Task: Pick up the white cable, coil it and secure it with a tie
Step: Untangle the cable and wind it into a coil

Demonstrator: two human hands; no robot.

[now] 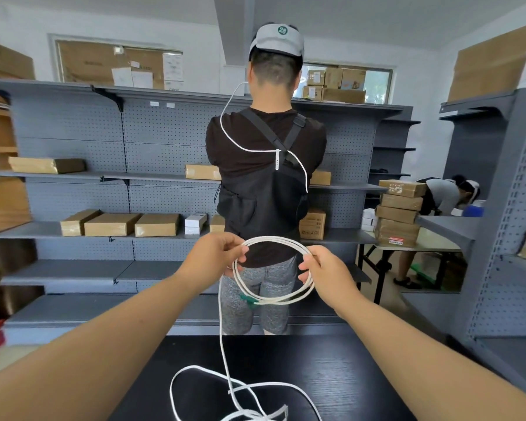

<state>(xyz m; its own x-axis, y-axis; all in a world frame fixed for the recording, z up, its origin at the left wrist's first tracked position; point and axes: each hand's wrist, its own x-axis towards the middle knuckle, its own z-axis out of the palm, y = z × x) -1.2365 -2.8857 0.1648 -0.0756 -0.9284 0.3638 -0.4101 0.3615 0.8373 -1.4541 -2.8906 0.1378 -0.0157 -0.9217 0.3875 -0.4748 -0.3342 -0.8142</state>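
Both bare arms reach out over the matte black counter, and between them the thin white cable is held up as a round coil of several turns. The coil hangs in the air above the counter's far edge, roughly at its middle.

The left grip pinches the coil's upper left side between thumb and fingertips. The right grip has its fingers curled round the coil's right side, thumb on top.

A small green tie sits on the lower left of the coil, where the turns come together. I cannot tell whether it is fastened.

From the left side of the coil one strand drops straight down to the counter. There the rest of the cable lies in loose, crossing loops by the middle of the near edge.

Just beyond the far edge a person in a black shirt and grey cap stands with their back turned, facing grey pegboard shelving. The shelving carries flat brown cardboard boxes.

Off past the far right corner, another person bends beside a stack of brown taped parcels.
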